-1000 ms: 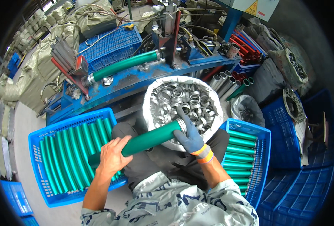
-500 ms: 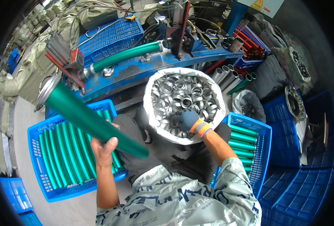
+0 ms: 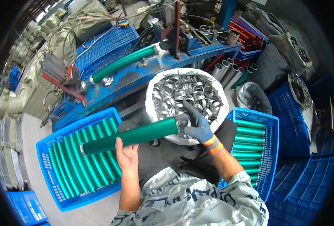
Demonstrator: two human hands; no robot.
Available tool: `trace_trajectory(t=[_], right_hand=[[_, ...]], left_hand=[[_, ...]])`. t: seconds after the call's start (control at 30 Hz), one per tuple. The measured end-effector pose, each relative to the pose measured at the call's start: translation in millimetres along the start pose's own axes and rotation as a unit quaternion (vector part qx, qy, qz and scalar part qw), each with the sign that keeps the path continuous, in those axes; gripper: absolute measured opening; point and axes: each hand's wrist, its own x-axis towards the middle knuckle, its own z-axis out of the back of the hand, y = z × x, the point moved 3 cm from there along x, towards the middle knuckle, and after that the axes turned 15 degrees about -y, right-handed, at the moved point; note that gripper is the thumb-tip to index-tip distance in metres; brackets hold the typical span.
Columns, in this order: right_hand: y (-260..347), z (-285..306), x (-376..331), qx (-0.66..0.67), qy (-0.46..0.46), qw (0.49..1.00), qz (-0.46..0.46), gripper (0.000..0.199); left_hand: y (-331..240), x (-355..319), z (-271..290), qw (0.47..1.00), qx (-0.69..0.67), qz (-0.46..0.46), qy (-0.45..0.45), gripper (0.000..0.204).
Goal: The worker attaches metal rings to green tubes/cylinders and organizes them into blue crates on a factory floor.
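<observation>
Green tube (image 3: 140, 134), one, with silver rim at its left end, held above the lap; left hand (image 3: 128, 156), bare, clasps it from the 6 o'clock side, thumb lying along its near face. Right hand (image 3: 198, 130), gloved, apart from the left, lies at 3 o'clock of the tube, thumb and fingers clamped about a silver ring (image 3: 183, 122) beside the right end; contact between ring and tube cannot be told. Long axis: slanted, one end pointing between 8 and 9 o'clock over a blue crate (image 3: 91, 196), the other between 2 and 3, at the sack (image 3: 149, 100) of rings.
</observation>
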Motion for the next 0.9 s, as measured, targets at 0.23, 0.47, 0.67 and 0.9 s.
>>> trace_trajectory(t=[0.23,0.47,0.67,0.9], right_hand=[[-1.4,-36.2,-3.1,0.048,-0.053,0.996,-0.050,0.066],[0.1,-42.3,-8.2,-0.135,-0.037,0.984,0.108,0.101],[-12.0,-42.5,0.3,-0.167,-0.065,0.974,0.139,0.101],[-11.4,-40.6,31.5,-0.133,-0.008,0.986,0.096,0.103]], left_hand=[[-1.3,-10.6,-8.0,0.999,0.024,-0.024,0.005,0.046],[2.8,-9.9,-11.9,0.999,0.010,-0.036,-0.009,0.046],[7.0,-12.5,-17.6,0.997,0.051,-0.055,-0.019,0.064],[9.1,5.1,-12.5,0.996,0.031,-0.084,0.017,0.051]])
